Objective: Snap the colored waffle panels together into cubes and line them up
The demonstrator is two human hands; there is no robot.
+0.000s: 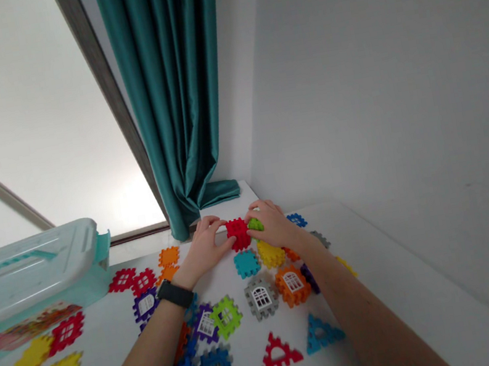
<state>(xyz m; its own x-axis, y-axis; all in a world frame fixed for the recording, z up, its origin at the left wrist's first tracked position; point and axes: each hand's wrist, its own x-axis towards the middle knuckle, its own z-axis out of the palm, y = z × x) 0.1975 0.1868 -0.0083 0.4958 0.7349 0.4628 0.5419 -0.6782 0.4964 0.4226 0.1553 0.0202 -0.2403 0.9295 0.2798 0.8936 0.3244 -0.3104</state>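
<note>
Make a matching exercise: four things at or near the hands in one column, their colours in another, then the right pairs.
Things:
1. Waffle block between the left hand and right hand
2. Second block at the right hand's fingers
3. Wrist strap on the left wrist
4. Storage box lid

Colours:
A. Black
B. Red
C. Pale teal
D. Lime green

Pairs: 1-B, 2-D, 3-A, 4-C
</note>
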